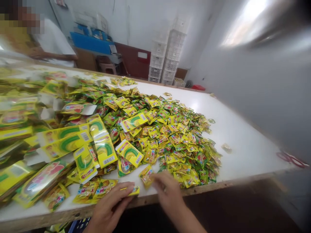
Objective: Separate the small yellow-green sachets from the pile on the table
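My left hand (113, 205) is closed around a small yellow box (134, 191) at the table's front edge; most of the box is hidden by the fingers. Just to the right, my right hand (167, 189) pinches a yellow candy packet (146, 176) by its near side, low over the white tabletop. Beyond both hands spreads a large heap of yellow and green packets (170, 129). Flat yellow cartons with a green curve, such as one carton (130, 153), lie on the heap's left part. Two more packets (96, 190) rest beside my left hand.
A pair of red-handled scissors (293, 159) lies at the table's right edge. One loose packet (226, 148) sits on the white tabletop (245, 145). Stacked white crates (170, 58) stand by the back wall. Across the table at left is another person (54, 43). A blue basket (79, 225) shows below the edge.
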A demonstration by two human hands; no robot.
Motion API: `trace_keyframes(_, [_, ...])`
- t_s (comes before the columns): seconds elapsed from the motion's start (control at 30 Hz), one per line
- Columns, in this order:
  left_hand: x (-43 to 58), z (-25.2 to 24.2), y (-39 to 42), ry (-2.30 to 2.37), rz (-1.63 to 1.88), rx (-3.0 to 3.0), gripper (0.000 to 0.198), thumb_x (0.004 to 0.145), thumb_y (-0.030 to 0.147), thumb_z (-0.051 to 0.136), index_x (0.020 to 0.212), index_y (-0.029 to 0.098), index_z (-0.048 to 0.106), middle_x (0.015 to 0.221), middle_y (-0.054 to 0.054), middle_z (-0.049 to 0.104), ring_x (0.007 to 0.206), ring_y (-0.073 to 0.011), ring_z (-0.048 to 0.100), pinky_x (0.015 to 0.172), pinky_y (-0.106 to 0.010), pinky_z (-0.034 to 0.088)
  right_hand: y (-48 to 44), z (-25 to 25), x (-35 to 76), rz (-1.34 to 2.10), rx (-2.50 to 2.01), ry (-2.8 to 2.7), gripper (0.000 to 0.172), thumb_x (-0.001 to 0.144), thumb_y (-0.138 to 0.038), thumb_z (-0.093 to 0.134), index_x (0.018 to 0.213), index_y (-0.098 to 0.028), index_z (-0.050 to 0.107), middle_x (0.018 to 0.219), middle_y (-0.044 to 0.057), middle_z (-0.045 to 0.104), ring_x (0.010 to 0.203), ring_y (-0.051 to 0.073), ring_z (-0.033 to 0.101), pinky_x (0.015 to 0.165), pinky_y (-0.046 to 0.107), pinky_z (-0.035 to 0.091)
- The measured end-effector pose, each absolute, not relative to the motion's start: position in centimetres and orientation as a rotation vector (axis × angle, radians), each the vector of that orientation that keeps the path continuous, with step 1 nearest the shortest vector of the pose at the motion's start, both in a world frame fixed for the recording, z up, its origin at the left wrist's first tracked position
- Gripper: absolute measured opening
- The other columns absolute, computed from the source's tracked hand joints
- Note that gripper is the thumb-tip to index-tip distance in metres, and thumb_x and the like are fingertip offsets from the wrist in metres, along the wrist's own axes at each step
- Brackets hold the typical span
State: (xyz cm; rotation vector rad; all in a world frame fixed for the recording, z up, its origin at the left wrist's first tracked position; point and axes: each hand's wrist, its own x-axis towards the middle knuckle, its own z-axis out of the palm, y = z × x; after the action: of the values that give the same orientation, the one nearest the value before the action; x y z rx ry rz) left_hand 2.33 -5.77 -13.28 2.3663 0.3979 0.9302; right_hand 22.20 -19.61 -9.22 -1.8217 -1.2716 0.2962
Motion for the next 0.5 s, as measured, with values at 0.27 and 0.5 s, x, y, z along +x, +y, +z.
trace_keyframes(0.27, [2.8, -12.2, -5.2, 0.282, 0.823, 2.480, 0.050, 0.090, 0.009, 0.052, 0.134, 0.033, 0.055, 0.131, -0.008, 0.060, 0.120, -0.0221, 0.059, 0.095, -0.030, 0.053, -19.4, -10.7, 25.4, 0.065, -2.355, -1.286, 0.021, 0.068, -0.026, 0.081, 0.077, -0.022, 0.062, 0.087, 0.006, 0.062, 0.088, 0.028, 0.052, 0.077, 0.039, 0.036])
trace_keyframes(0.5, [3.2, -11.4, -5.1, 0.349, 0.900, 2.343, 0.041, 0.091, 0.015, 0.055, 0.130, 0.029, 0.059, 0.123, -0.007, 0.065, 0.113, -0.0206, 0.063, 0.091, -0.028, 0.055, -19.4, -9.5, 27.5, 0.457, -1.918, -0.926, 0.020, 0.076, -0.028, 0.072, 0.075, -0.020, 0.054, 0.078, -0.001, 0.058, 0.078, 0.018, 0.054, 0.070, 0.028, 0.041])
